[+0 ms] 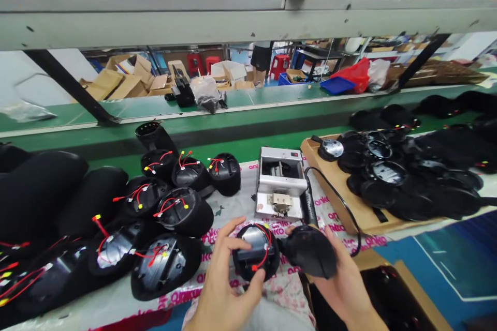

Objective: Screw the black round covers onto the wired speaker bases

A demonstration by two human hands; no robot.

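Note:
My left hand pinches a round black housing with red wires and a grey insert, thumb below and fingers on its left rim. My right hand cradles the black rounded shell joined to that housing, fingers curled under it. Both are held low over the patterned cloth, just in front of a small grey machine.
Several black wired housings pile up at the left. A cardboard tray of black round covers sits at the right. A black cable runs from the grey machine. A green conveyor and a metal rail cross behind.

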